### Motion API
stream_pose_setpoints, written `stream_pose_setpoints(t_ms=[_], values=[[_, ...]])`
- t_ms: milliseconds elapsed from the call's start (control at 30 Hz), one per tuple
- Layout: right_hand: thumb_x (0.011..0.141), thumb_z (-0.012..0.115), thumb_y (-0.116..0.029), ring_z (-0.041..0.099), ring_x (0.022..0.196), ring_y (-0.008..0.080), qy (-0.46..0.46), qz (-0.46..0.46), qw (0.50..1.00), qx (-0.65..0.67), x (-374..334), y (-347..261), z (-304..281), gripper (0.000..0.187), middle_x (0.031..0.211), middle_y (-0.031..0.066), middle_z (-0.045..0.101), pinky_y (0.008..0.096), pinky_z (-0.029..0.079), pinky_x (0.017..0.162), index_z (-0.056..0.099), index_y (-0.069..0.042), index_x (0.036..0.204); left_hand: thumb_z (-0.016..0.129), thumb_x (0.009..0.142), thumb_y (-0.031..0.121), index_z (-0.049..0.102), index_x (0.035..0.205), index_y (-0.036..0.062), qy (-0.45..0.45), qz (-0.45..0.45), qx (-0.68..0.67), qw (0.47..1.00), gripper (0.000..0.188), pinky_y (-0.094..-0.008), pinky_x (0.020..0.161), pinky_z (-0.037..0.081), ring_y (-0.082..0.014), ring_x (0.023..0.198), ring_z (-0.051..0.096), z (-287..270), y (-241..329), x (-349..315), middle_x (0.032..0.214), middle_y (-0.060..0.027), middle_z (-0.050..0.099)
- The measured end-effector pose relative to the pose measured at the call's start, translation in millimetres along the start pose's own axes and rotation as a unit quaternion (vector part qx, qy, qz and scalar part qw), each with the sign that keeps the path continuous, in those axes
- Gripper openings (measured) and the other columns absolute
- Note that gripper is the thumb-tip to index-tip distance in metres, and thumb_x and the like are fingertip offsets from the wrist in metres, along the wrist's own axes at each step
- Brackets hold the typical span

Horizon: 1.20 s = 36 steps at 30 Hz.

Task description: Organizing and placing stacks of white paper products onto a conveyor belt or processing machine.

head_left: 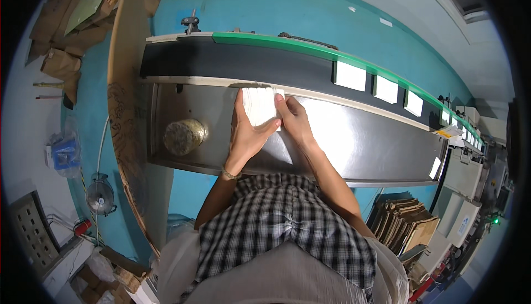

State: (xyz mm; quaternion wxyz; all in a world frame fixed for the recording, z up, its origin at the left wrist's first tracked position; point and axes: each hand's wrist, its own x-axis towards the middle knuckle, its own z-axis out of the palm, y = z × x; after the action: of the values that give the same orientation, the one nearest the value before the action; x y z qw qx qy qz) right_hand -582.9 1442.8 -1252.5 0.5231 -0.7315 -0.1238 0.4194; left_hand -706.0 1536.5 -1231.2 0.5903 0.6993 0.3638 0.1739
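Both my hands close around a small stack of flat white pieces (258,105) over the steel tray, by its far edge. The layers show as wavy lines; whether they are paper or cloth I cannot tell. My left hand (247,138) grips the left side, its thumb reaching across the near edge. On the right side my right hand (296,120) presses with its thumb on the stack; its other fingers are partly hidden. Beyond the stack runs a black conveyor belt (249,58), carrying a row of white rectangular pieces (350,76) toward the right.
A green guide rail (276,41) borders the belt's far side. On the left of the steel tray (354,138) sits a round, tape-like roll (184,137). A tall cardboard sheet (128,99) stands at the tray's left end. Stacked flat cardboard (406,224) is at lower right.
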Motion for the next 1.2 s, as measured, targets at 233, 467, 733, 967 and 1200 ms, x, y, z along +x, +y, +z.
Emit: stream_pose_setpoints(t_ms=[233,467,733,967,1200], values=[[0.094,0.068,-0.034,0.058,0.073,0.0113,-0.032,0.052,0.998,0.01,-9,8,-7,0.045,0.088,0.0063,0.067,0.0261,0.047,0.062,0.064,0.004,0.118,0.085,0.074,0.011,0.007,0.151,-0.0084,0.007,0.016,-0.037,0.999,0.112,-0.0407,0.107,0.043,-0.0328,0.131,0.048,-3,-21,4,0.141,-0.0272,0.045],[0.098,0.063,-0.045,0.066,0.078,0.0142,0.099,-0.01,0.964,0.246,22,9,-40,0.039,0.086,0.0065,0.067,0.0239,0.052,0.073,0.06,-0.006,0.094,0.078,0.086,0.021,0.016,0.151,-0.0093,-0.031,-0.017,-0.018,0.999,0.095,-0.0413,0.108,0.041,-0.0355,0.133,0.048,-5,-8,3,0.143,-0.0291,0.043],[0.1,0.061,-0.04,0.056,0.081,0.0111,-0.008,0.035,0.986,0.162,-3,-1,-1,0.042,0.095,0.0032,0.066,0.0244,0.045,0.072,0.065,-0.001,0.117,0.075,0.089,0.028,0.019,0.153,-0.0065,-0.046,-0.007,-0.063,0.997,0.091,-0.04,0.109,0.041,-0.0345,0.134,0.048,0,-15,5,0.143,-0.0284,0.046],[0.099,0.063,-0.038,0.053,0.079,0.0034,-0.096,0.163,0.969,0.158,-6,-11,-11,0.035,0.093,-0.0059,0.063,0.0181,0.04,0.066,0.065,-0.009,0.12,0.084,0.078,0.017,0.01,0.152,-0.0079,-0.028,0.014,-0.058,0.998,0.108,-0.0389,0.106,0.044,-0.0314,0.131,0.049,-1,-18,6,0.144,-0.0258,0.043],[0.094,0.069,-0.016,0.063,0.064,0.0119,0.045,0.066,0.98,0.181,17,5,-13,0.023,0.082,0.0088,0.068,0.0252,0.051,0.057,0.062,0.003,0.105,0.078,0.082,0.011,0.02,0.15,-0.0054,-0.026,-0.016,-0.077,0.997,0.091,-0.0377,0.103,0.046,-0.0283,0.125,0.054,-7,-26,9,0.135,-0.0231,0.052]])
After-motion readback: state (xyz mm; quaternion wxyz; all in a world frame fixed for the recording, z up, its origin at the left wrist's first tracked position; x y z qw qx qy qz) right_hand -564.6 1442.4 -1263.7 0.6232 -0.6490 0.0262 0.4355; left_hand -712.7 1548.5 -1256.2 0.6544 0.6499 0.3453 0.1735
